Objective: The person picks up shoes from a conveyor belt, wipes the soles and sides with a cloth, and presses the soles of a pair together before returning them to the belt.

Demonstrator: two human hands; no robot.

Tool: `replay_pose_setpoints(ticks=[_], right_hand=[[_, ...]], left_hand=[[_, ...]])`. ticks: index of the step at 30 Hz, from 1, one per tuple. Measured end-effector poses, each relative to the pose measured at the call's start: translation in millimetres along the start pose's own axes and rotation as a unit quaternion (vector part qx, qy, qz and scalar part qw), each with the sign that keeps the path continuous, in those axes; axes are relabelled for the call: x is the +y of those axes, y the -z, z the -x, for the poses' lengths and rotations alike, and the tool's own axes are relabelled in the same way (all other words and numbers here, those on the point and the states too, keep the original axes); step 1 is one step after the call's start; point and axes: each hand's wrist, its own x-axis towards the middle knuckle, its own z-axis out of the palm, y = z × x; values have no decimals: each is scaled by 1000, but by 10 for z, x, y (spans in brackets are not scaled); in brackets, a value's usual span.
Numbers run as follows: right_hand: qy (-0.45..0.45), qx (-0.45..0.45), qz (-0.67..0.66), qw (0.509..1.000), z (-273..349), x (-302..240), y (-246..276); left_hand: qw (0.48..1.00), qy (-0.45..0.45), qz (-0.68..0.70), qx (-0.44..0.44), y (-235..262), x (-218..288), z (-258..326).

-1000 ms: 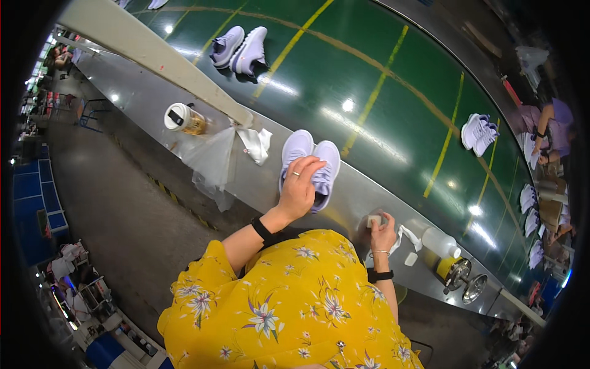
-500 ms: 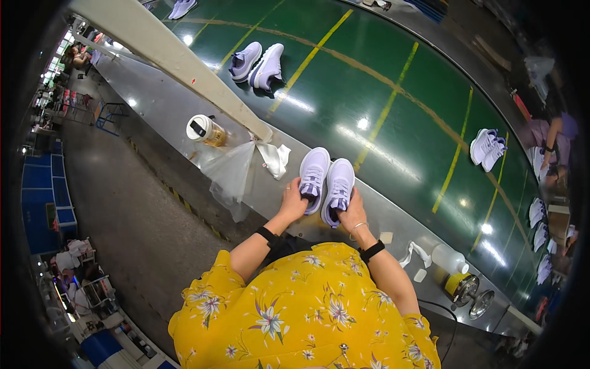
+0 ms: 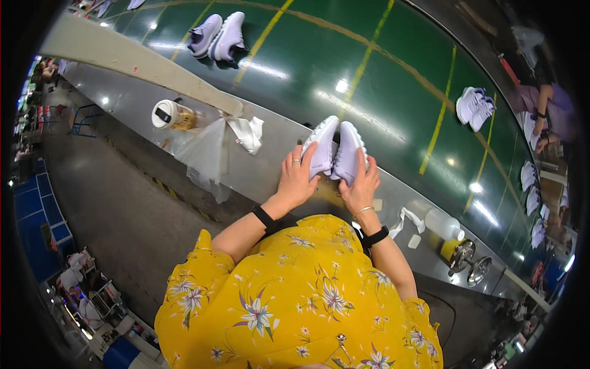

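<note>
A pair of pale lilac sneakers is held over the metal ledge (image 3: pixel 279 132) in front of me, toes pointing away. Both shoes are tilted, their white soles turned outward and their uppers facing each other. My left hand (image 3: pixel 297 178) is closed round the outer side of the left sneaker (image 3: pixel 322 150). Round the right sneaker (image 3: pixel 348 152) my right hand (image 3: pixel 361 186) is closed in the same way, fingers along the sole edge. The undersides of the fingers are partly hidden.
Beyond the ledge runs a green surface (image 3: pixel 399 138) with yellow lines, carrying more sneakers (image 3: pixel 226 37) and another pair (image 3: pixel 475 109). A beige beam (image 3: pixel 135 64), lidded cup (image 3: pixel 165 115), plastic bag (image 3: pixel 200 154) and white cloth (image 3: pixel 247 133) are left; a bottle (image 3: pixel 439 222) is right.
My hands have moved from the shoes' heel openings to their outer sides. The sneakers have rolled so their uppers face each other. The whole view has shifted.
</note>
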Motion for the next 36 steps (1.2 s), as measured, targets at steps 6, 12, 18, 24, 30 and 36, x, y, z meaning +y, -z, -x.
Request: replay_pose_setpoints(ticks=[6, 12, 18, 24, 30, 36], right_hand=[[-9, -19, -127, 992, 16, 240, -35], [-62, -12, -194, 979, -32, 505, -132], [-108, -56, -309, 943, -55, 711, -160], [-132, -76, -362, 920, -89, 676, -125], [-190, -114, -472, 854, -138, 686, -58], [-217, -156, -490, 830, -224, 757, 9]], left_hand=[[994, -9, 80, -77, 3, -271, -69], [975, 76, 196, -69, 4, -345, -96], [957, 121, 255, -73, -48, -484, -135], [928, 155, 326, -92, -77, -667, -197], [906, 204, 364, -72, -157, -802, -249], [894, 244, 367, -88, -220, -893, -312]])
